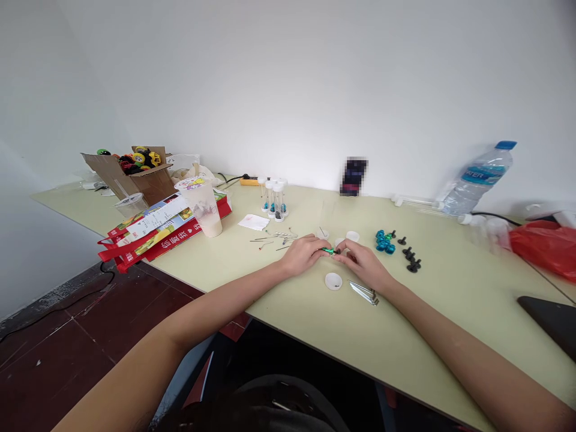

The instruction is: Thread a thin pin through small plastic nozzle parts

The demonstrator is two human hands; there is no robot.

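Over the table, my left hand (303,255) pinches a small shiny green metallic piece (328,249). My right hand (362,264) has its fingertips closed at the other end of that piece, around a small dark part. Just below the hands lies a shallow white round cap (333,282) with tiny bits in it. Beside the right wrist are several silver metal rods (362,293). More white caps (352,236) sit behind the fingers. Right of them are shiny blue pieces (384,243) and several black pegs with wide bases (412,259).
Thin metal sticks (274,239) and a white paper (254,222) lie to the left. Clear tubes (278,201) stand behind. Farther left are a plastic cup (202,207), red bag (173,240) and cardboard box (144,186). A water bottle (481,177) leans against the wall.
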